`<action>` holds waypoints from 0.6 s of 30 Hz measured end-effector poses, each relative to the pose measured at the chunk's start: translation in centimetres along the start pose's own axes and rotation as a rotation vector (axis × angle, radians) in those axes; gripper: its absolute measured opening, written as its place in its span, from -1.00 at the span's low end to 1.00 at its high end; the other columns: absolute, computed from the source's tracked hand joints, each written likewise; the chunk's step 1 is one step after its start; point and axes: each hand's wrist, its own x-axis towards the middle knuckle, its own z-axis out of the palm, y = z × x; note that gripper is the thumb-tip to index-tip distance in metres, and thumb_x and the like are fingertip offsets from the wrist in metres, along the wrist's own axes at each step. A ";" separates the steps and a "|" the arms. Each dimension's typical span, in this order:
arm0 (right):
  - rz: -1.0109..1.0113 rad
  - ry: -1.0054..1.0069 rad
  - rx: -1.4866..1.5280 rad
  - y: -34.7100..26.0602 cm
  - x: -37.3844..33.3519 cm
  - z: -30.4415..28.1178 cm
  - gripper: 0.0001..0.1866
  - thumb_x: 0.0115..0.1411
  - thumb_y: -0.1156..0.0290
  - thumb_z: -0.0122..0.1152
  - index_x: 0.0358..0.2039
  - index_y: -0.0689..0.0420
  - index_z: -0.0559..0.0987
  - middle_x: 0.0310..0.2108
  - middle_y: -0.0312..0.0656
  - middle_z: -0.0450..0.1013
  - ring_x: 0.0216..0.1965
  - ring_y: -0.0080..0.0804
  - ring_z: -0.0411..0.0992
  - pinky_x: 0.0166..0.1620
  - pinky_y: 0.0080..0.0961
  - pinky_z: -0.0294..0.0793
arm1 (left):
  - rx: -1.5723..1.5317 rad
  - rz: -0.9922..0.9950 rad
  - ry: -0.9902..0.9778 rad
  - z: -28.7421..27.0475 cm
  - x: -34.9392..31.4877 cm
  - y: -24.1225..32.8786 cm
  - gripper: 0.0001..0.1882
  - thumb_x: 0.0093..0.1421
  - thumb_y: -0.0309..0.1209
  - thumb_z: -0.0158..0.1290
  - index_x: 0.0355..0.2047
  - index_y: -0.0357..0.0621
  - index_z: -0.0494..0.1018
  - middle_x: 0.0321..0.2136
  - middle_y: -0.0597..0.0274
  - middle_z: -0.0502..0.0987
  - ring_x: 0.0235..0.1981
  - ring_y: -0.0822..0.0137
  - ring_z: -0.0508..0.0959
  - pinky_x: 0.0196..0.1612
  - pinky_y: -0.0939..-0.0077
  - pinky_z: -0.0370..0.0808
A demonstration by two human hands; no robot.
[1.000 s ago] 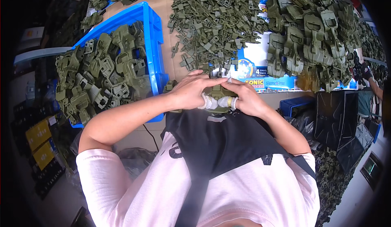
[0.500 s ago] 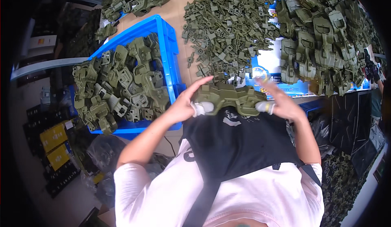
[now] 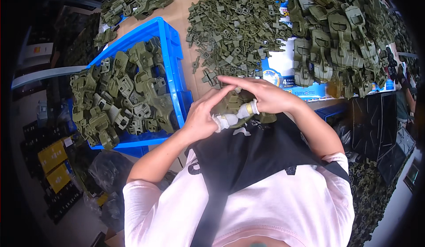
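Note:
Both hands meet at the table's near edge, around an olive-green moulded plastic part (image 3: 231, 102) like a toy vehicle shell. My left hand (image 3: 201, 116) grips its left side, with the thumb over the near face. My right hand (image 3: 271, 97) lies across the top, its fingers reaching to the left fingertips and hiding much of the part. White wraps cover both thumbs, which come together in front of it. Just beyond the hands spreads a heap of small olive-green plastic pieces (image 3: 234, 30).
A blue crate (image 3: 173, 63) at left holds many larger green shells (image 3: 128, 92). More shells are piled at the right (image 3: 341, 39) and at the far left (image 3: 141, 1). Brown cardboard (image 3: 186, 8) and a printed blue-and-white sheet (image 3: 281, 63) cover the tabletop. Black panels (image 3: 372, 123) stand at right.
My right hand has moved left from the part's right end to its middle, bringing the thumbs together. The view has shifted slightly.

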 end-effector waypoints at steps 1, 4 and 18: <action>0.018 -0.030 -0.053 0.2 -0.2 -0.1 -0.16 -0.11 0.36 0.29 0.22 -0.02 0.13 0.09 -0.06 0.26 0.07 -0.14 0.28 0.09 -0.31 0.27 | 0.023 0.107 0.037 0.4 0.1 -1.1 -0.18 -0.24 -0.65 0.05 0.15 -0.02 0.20 -0.12 0.03 0.41 -0.09 -0.01 0.43 -0.09 0.27 0.37; 0.017 0.054 -0.098 -0.1 -0.8 -0.6 -0.17 -0.10 0.41 0.27 0.22 -0.03 0.14 0.11 -0.08 0.25 0.07 -0.16 0.28 0.08 -0.33 0.29 | 0.035 0.077 0.002 -0.1 1.4 -0.3 -0.27 -0.18 -0.53 0.19 0.10 -0.14 0.26 -0.12 0.08 0.43 -0.07 0.18 0.45 0.00 0.44 0.32; 0.047 0.186 -0.158 -5.3 -4.3 -2.5 -0.09 -0.13 0.55 0.19 0.25 -0.04 0.00 0.08 0.06 0.19 0.11 0.10 0.14 0.12 -0.23 0.21 | -0.268 0.090 0.076 0.9 2.4 1.7 -0.41 0.11 -0.25 0.03 0.10 -0.29 0.24 -0.04 -0.01 0.42 -0.02 0.25 0.43 0.05 0.44 0.30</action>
